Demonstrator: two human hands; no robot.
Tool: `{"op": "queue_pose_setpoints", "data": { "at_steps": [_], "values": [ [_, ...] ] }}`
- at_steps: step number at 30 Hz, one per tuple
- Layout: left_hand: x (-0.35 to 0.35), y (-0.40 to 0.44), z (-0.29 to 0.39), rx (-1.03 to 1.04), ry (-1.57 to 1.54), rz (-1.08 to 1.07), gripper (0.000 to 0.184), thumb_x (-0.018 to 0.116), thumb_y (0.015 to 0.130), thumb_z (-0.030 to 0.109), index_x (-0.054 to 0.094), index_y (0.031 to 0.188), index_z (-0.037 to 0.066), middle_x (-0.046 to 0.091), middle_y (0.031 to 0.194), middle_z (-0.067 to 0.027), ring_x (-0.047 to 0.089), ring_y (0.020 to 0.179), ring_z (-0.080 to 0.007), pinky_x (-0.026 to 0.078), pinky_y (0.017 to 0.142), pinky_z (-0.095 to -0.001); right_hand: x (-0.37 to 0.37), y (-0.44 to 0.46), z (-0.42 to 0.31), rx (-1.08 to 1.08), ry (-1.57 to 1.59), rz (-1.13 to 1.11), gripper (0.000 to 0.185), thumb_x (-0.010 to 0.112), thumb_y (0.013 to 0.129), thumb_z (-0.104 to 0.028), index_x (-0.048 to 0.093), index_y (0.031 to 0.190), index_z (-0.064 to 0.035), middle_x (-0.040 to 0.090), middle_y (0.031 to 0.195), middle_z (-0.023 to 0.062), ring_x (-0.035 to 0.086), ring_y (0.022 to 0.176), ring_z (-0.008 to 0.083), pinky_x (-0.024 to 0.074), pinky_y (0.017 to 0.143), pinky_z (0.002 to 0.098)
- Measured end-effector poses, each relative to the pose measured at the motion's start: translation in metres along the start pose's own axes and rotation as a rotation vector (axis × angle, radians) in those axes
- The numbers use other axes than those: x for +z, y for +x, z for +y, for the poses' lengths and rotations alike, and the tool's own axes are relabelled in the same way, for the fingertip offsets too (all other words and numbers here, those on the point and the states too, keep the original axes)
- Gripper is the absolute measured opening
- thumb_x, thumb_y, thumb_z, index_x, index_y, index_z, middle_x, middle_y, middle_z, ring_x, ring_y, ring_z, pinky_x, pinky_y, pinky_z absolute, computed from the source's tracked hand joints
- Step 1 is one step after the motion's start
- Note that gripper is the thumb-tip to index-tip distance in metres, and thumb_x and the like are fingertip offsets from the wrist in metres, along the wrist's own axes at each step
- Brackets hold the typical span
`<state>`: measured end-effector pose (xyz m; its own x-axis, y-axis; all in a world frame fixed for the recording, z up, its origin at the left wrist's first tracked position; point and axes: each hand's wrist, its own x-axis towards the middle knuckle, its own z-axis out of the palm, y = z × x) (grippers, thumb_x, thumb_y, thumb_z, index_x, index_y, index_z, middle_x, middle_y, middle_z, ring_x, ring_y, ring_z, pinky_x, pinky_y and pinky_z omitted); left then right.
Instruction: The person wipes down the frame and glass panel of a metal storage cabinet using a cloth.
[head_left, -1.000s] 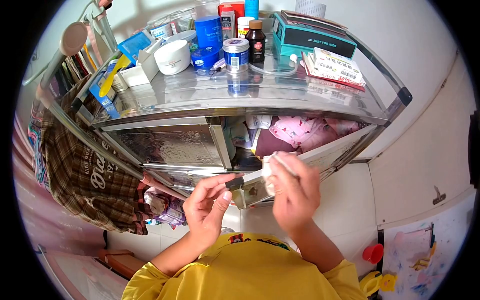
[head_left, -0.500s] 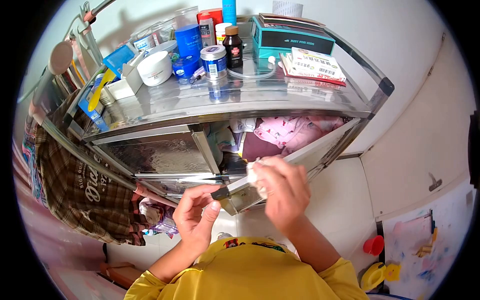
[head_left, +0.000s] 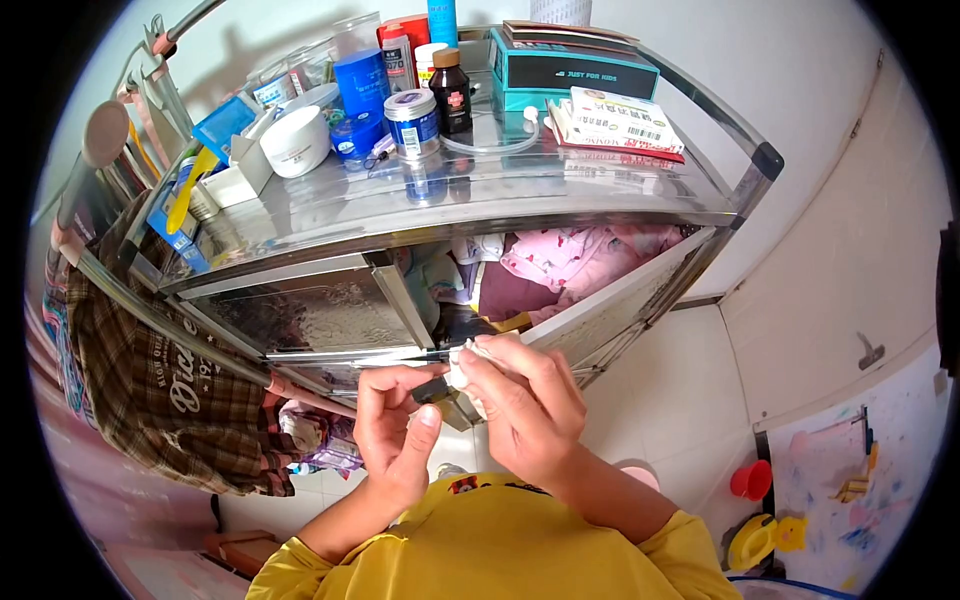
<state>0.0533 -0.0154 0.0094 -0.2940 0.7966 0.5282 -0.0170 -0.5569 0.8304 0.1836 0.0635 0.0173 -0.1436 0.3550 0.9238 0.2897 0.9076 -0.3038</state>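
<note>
Cabinet door (head_left: 612, 297), ajar.
Left hand (head_left: 396, 428) pinches its corner cap (head_left: 431, 390), likely bracing; right hand (head_left: 532, 412) pinches white wad (head_left: 457, 368) beside cap.

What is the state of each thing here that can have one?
Right cabinet door: open
Left cabinet door: shut
White wad: crumpled, held in the right hand
Left hand: half-curled at the open door's black corner
Brown bottle: upright, capped
Silver-lidded jar: upright, closed
Plaid garment: hanging
</note>
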Motion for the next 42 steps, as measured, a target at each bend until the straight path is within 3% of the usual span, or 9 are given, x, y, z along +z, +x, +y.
{"op": "queue_pose_setpoints", "data": {
  "at_steps": [5,11,18,20,22,24,33,35,42],
  "values": [
    [0.005,0.005,0.004,-0.045,0.157,-0.014,0.036,0.061,0.094,0.010,0.052,0.125,-0.006,0.059,0.115,-0.0126,0.057,0.106,-0.0181,0.042,0.096,-0.0306,-0.013,0.008,0.014,-0.062,-0.069,-0.044,0.029,0.075,0.078,-0.007,0.073,0.107,-0.0089,0.067,0.106,0.0044,0.058,0.072,0.0164,0.0469,0.062,0.0256],
    [0.003,0.017,0.010,0.012,0.381,-0.083,0.028,0.063,0.092,0.007,0.060,0.117,-0.004,0.058,0.105,-0.0107,0.053,0.091,-0.0163,0.042,0.086,-0.0266,-0.024,0.012,0.046,-0.005,-0.169,0.089,0.030,0.070,0.075,0.000,0.073,0.103,-0.0093,0.068,0.105,0.0072,0.061,0.079,0.0199,0.0479,0.066,0.0306],
    [0.010,0.018,0.002,-0.028,0.284,-0.082,0.021,0.062,0.093,0.005,0.055,0.111,-0.003,0.060,0.111,-0.0136,0.056,0.099,-0.0156,0.044,0.088,-0.0271,-0.020,0.007,0.032,0.102,-0.134,0.099,0.032,0.064,0.077,0.005,0.070,0.106,-0.0051,0.066,0.109,0.0102,0.061,0.080,0.0240,0.0492,0.069,0.0326],
    [0.016,0.019,0.000,-0.091,0.103,-0.039,0.020,0.062,0.094,0.004,0.052,0.110,-0.002,0.062,0.114,-0.0148,0.057,0.100,-0.0137,0.045,0.088,-0.0270,-0.015,0.009,0.019,0.086,0.007,0.010,0.032,0.065,0.078,0.004,0.070,0.109,-0.0039,0.064,0.110,0.0099,0.061,0.079,0.0241,0.0499,0.069,0.0330],
    [0.012,0.017,0.004,-0.076,0.219,-0.071,0.019,0.062,0.094,0.004,0.051,0.109,-0.002,0.063,0.113,-0.0147,0.058,0.099,-0.0129,0.045,0.087,-0.0266,-0.002,0.004,0.007,0.059,0.119,0.025,0.031,0.065,0.080,0.004,0.070,0.109,-0.0042,0.065,0.109,0.0091,0.060,0.077,0.0225,0.0497,0.066,0.0311],
    [0.010,0.016,0.004,-0.062,0.335,-0.104,0.019,0.062,0.094,0.003,0.050,0.108,-0.001,0.064,0.113,-0.0146,0.058,0.098,-0.0122,0.046,0.087,-0.0263,0.003,0.001,0.010,0.023,0.077,0.063,0.030,0.067,0.080,0.002,0.069,0.109,-0.0048,0.065,0.108,0.0077,0.059,0.075,0.0205,0.0490,0.063,0.0287],
    [0.010,0.016,0.001,-0.133,0.133,-0.066,0.025,0.058,0.093,0.001,0.046,0.115,-0.001,0.062,0.117,-0.0164,0.059,0.104,-0.0157,0.046,0.092,-0.0296,-0.020,0.009,0.046,-0.032,-0.150,0.069,0.030,0.072,0.078,0.000,0.070,0.107,-0.0065,0.066,0.105,0.0088,0.062,0.077,0.0188,0.0496,0.064,0.0287],
    [0.007,0.016,0.001,-0.193,0.071,-0.093,0.031,0.055,0.083,-0.003,0.044,0.112,0.000,0.060,0.118,-0.0170,0.058,0.110,-0.0192,0.044,0.098,-0.0348,-0.019,0.007,0.043,0.012,-0.116,0.062,0.031,0.073,0.078,0.000,0.070,0.108,-0.0055,0.066,0.106,0.0099,0.064,0.080,0.0198,0.0516,0.066,0.0297],
    [0.003,0.015,-0.004,-0.118,0.058,-0.151,0.042,0.048,0.075,-0.008,0.044,0.116,-0.001,0.056,0.124,-0.0177,0.054,0.112,-0.0181,0.041,0.099,-0.0324,-0.002,0.002,0.010,0.062,0.156,0.025,0.032,0.073,0.079,0.001,0.071,0.111,-0.0024,0.065,0.109,0.0140,0.069,0.091,0.0246,0.0586,0.075,0.0320]
  ]
}}
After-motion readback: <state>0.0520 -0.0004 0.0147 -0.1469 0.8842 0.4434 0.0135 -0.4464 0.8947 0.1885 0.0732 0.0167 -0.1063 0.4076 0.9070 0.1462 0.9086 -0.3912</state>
